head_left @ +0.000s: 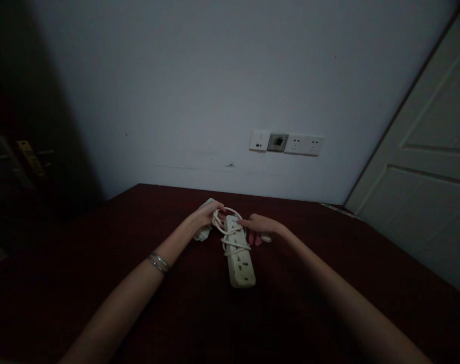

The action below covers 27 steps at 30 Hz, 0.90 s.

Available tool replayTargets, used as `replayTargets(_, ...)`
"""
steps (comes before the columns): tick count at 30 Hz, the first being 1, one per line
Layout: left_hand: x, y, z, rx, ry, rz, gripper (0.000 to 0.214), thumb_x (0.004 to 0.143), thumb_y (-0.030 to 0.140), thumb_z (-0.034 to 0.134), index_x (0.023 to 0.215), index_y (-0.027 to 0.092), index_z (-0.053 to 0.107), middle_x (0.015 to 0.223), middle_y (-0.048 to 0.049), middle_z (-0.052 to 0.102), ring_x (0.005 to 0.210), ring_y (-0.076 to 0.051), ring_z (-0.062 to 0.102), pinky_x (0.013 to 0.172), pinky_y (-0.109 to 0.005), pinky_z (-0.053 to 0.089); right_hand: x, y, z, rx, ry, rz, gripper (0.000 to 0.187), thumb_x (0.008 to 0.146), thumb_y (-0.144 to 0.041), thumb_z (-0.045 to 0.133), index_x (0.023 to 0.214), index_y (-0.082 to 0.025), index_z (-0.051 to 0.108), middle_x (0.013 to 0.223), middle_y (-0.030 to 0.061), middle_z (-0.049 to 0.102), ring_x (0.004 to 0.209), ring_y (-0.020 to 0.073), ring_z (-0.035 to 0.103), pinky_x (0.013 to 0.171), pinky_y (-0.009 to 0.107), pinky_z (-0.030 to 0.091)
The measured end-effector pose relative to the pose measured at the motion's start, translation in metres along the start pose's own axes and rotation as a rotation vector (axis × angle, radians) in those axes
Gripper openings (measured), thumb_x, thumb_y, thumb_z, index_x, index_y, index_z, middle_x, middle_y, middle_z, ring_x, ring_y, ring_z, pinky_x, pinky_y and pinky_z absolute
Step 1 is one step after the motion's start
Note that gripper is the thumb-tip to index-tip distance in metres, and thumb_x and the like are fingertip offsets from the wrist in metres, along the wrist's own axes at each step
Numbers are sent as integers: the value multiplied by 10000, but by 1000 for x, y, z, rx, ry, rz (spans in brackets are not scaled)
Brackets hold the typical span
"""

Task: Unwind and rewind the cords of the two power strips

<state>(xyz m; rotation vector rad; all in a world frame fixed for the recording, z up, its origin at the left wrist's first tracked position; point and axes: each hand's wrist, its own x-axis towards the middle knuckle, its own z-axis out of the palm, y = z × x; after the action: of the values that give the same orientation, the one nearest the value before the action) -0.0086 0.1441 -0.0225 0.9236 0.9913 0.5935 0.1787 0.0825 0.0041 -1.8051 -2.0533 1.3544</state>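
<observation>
A white power strip lies lengthwise on the dark red table, pointing toward me. Its white cord is wound loosely around the body, with a loop rising at the far end. My left hand has its fingers closed on that loop, left of the strip. From the right, my right hand grips the far end of the strip, its thumb on top and the other fingers curled beside it. A small white piece, perhaps the plug, shows by those fingers. Under my left hand is a crumpled whitish item, partly hidden.
The dark red tabletop runs back to a pale wall. Wall sockets and switches sit above its far edge. A white panelled door stands at the right, and a dark door with a brass-coloured handle plate at the left.
</observation>
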Motion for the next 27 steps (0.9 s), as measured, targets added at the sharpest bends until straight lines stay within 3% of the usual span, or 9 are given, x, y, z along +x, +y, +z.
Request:
replayTargets(3, -6, 3, 6, 12, 78, 26, 64, 666, 101, 460, 720, 120, 490, 504, -33, 558, 438, -147, 545, 448, -296, 508, 2, 4, 1, 82, -13, -15, 365, 897, -370, 353, 840, -84, 572, 607, 77, 636, 395, 124, 582, 408, 209, 455)
replayTargets(6, -20, 10, 17, 13, 81, 63, 96, 677, 68, 459, 742, 99, 522, 519, -28, 558, 473, -133, 552, 500, -289, 520, -4, 6, -2, 175, 41, -100, 290, 854, -340, 411, 825, -103, 575, 622, 66, 638, 417, 115, 586, 399, 185, 440)
replayTargets(11, -66, 32, 43, 43, 14, 349, 204, 678, 47, 564, 880, 73, 584, 762, -94, 651, 654, -150, 613, 610, -305, 525, -35, -4, -12, 127, 318, -310, 220, 792, -277, 460, 751, -107, 593, 503, 10, 566, 317, 56, 403, 323, 170, 293)
replayTargets(14, -94, 43, 57, 21, 80, 477, 254, 675, 50, 608, 927, 73, 593, 859, -119, 667, 719, -161, 632, 641, -300, 515, -54, -16, -12, 52, 528, -448, 233, 759, -261, 493, 880, -108, 620, 590, 22, 611, 405, 82, 471, 403, 195, 343)
replayTargets(17, -110, 47, 64, 41, 93, 571, 273, 690, 79, 626, 962, 87, 604, 913, -120, 676, 728, -159, 639, 680, -315, 511, -63, -23, -6, -64, 764, -591, 231, 748, -257, 509, 877, -118, 642, 725, 58, 653, 588, 123, 553, 558, 226, 404)
replayTargets(21, -112, 45, 62, 98, 48, 668, 235, 697, 134, 652, 928, 92, 638, 916, -112, 684, 738, -148, 639, 745, -325, 497, -61, -21, 4, -90, 877, -633, 249, 758, -229, 477, 927, -114, 617, 720, 57, 644, 589, 135, 543, 570, 242, 395)
replayTargets(27, -97, 39, 54, 198, 62, 739, 249, 688, 210, 682, 919, 120, 650, 907, -103, 687, 734, -150, 629, 745, -336, 483, -50, -13, 12, -32, 896, -675, 269, 769, -189, 458, 1002, -109, 567, 803, 84, 660, 648, 147, 575, 620, 250, 422)
